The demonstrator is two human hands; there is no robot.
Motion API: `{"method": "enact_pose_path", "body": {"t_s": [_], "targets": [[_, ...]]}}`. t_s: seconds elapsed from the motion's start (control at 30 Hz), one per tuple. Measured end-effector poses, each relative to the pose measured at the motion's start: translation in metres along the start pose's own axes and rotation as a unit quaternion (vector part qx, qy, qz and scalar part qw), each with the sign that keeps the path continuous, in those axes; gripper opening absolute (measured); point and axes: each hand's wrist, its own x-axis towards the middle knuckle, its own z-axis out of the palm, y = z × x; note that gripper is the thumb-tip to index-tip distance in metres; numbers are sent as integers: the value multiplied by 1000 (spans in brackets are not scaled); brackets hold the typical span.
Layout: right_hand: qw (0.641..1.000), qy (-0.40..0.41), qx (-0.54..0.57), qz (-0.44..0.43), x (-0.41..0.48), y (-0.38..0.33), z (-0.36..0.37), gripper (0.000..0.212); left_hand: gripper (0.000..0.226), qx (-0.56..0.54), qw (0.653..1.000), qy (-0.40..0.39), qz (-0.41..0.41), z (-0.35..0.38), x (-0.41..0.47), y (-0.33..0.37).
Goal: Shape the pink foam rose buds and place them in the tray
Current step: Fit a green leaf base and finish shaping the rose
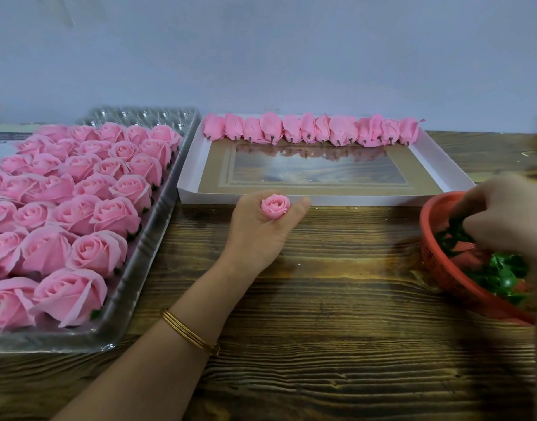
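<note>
one bud point(275, 206), gripped upright in the left hand point(259, 238), likely awaits a leaf point(504, 273); right hand point(501, 214) rummages the basket point(452, 284), grip hidden.

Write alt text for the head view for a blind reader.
A left hand holds a pink rose bud over a wooden table; the right hand reaches into a red basket of green pieces. A white tray holds one row of buds, beside a clear tray of roses.
</note>
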Motion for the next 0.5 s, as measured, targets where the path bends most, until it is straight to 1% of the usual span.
{"method": "enact_pose_path", "body": {"t_s": [0.13,0.27,0.33,0.4,0.5], "targets": [[1000,24,15,8,0,2,-2,39,46,-4,1000,-4,4,0,0,0],[997,70,37,-4,0,4,-3,30,46,-7,1000,-2,4,0,0,0],[993,98,56,-26,0,4,-2,28,46,-5,1000,-4,4,-1,1,-1],[986,133,81,-67,-6,-3,-2,24,46,-7,1000,-6,3,-1,1,-2],[962,190,148,-126,-22,-26,-1,20,49,-20,1000,3,1,0,1,-1]]}}
